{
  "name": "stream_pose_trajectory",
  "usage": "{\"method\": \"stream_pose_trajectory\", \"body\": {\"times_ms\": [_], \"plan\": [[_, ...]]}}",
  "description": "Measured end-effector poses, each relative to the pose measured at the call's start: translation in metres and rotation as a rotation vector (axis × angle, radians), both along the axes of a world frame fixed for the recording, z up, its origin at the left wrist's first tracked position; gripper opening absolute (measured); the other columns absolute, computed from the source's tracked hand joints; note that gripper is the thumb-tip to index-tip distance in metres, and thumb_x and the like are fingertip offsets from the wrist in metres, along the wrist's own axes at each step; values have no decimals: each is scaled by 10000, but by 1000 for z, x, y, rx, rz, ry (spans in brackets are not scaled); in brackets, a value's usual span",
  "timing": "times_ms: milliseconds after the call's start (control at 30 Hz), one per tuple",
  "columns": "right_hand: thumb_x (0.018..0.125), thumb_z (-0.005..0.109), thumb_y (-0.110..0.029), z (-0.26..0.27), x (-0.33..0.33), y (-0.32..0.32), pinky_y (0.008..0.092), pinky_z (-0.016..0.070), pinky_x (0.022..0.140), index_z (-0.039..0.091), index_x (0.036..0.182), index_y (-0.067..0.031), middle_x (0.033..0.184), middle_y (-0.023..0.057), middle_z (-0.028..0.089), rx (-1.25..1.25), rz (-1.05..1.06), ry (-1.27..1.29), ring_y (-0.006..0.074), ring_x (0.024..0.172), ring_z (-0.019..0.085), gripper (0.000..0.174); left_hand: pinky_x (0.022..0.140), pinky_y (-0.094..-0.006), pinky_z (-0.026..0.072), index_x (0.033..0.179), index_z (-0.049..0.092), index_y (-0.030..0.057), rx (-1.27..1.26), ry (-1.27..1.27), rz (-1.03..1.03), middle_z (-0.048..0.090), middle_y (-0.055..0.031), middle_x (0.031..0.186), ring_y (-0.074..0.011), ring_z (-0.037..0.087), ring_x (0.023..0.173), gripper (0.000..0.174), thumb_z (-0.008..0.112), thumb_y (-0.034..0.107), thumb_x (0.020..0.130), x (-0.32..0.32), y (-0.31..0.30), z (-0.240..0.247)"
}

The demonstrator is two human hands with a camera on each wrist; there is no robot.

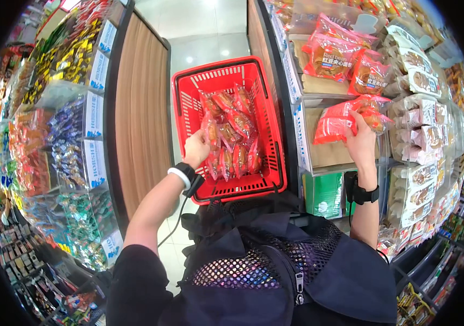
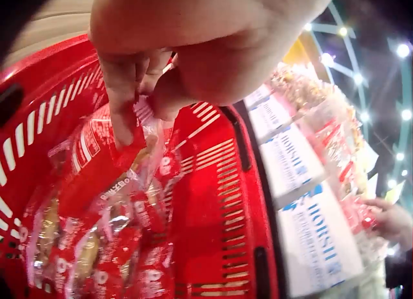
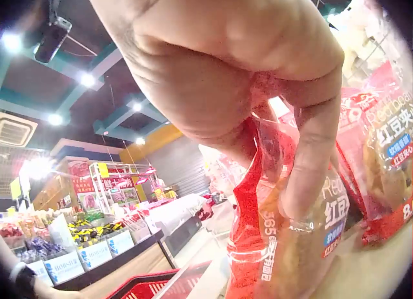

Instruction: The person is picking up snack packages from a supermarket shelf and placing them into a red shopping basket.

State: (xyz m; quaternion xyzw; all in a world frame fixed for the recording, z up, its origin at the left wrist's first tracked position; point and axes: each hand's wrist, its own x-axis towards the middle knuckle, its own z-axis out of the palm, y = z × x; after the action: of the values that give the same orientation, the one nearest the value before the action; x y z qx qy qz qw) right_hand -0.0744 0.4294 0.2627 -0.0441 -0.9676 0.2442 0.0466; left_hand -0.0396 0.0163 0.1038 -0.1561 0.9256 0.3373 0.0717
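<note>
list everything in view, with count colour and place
basket: one, red, between the shelves
basket packs: several, red, inside the basket
pinched pack: one, red, basket's left side
held pack: one, red, at right shelf
shelf packs: several, red, upper right shelf
pale packs: many, white, far right shelves
sweets: many, mixed colours, left bins
green box: one, green, under right shelf
left hand: one, pinches the pinched pack
right hand: one, grips the held pack

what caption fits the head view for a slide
Left hand pinches a red snack pack in the red basket; right hand grips a second pack at the shelf.
</note>
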Motion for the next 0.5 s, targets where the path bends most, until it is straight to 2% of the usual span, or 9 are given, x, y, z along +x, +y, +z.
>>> {"method": "stream_pose_trajectory", "body": {"times_ms": [67, 133, 200, 233, 267, 300, 400, 433, 500], "plan": [[806, 571, -32, 19, 4, -5, 330, 478, 558, 549, 1181, -62, 755, 162, 608, 58, 45, 71, 190, 583, 611, 377, 730, -439, 500, 778, 551, 26, -67, -186, -24, 636, -186, 781, -367, 628, 799, 145, 626, 125, 706, 8, 1, -13], [798, 566, -5, 57, 14, -31, 310, 482, 600, 574, 1155, -51, 797, 150, 625, 80, 37, 111, 179, 634, 612, 360, 750, -445, 498, 838, 526, 5, -109, -245, -91, 628, -217, 797, -387, 622, 824, 209, 634, 120, 700, 18, 7, -5], [793, 549, 28, 89, 24, -58, 289, 478, 642, 590, 1139, -43, 850, 135, 638, 33, 222, 269, 168, 700, 608, 357, 769, -452, 497, 898, 502, -16, -163, -307, -173, 621, -248, 814, -406, 615, 849, 279, 641, 115, 695, 31, 11, -2], [769, 533, 49, 100, 28, -75, 340, 491, 717, 625, 1057, -43, 896, 170, 633, -108, 239, 198, 307, 805, 626, 316, 773, -453, 497, 997, 438, -40, -163, -315, -134, 613, -270, 823, -413, 614, 848, 405, 653, 113, 690, 36, 12, -5], [761, 531, 49, 96, 27, -84, 347, 495, 710, 629, 1046, -40, 908, 170, 634, -149, 336, 191, 311, 809, 624, 315, 776, -453, 497, 1096, 375, -65, -162, -320, -95, 605, -292, 833, -421, 612, 848, 532, 664, 111, 685, 39, 12, -8], [780, 538, 53, 90, 25, -96, 277, 468, 660, 617, 1093, -32, 868, 118, 636, -174, 442, 169, 187, 732, 599, 334, 768, -454, 498, 1296, 106, -78, -143, -374, -174, 594, -317, 843, -425, 615, 834, 862, 679, 117, 683, 41, 7, -16], [749, 529, 40, 24, 13, -141, 350, 488, 701, 624, 1074, -34, 870, 180, 622, -357, 646, 12, 305, 780, 616, 347, 754, -441, 504, 1356, -50, -75, -133, -475, -268, 603, -300, 848, -408, 623, 826, 1017, 686, 130, 684, 49, 13, 1], [744, 527, 36, -6, 9, -157, 380, 494, 720, 636, 1042, -27, 866, 203, 622, -284, 721, -84, 346, 805, 615, 324, 731, -428, 511, 1379, -157, -3, -126, -530, -264, 613, -285, 836, -397, 628, 820, 1092, 680, 128, 691, 52, 16, 8], [714, 496, 21, -57, 10, -189, 430, 492, 742, 653, 1001, -19, 811, 237, 612, -216, 834, -241, 378, 799, 607, 330, 724, -430, 514, 1392, -157, 50, -120, -539, -314, 616, -281, 827, -388, 634, 800, 1082, 671, 117, 699, 57, 13, 8]]}}
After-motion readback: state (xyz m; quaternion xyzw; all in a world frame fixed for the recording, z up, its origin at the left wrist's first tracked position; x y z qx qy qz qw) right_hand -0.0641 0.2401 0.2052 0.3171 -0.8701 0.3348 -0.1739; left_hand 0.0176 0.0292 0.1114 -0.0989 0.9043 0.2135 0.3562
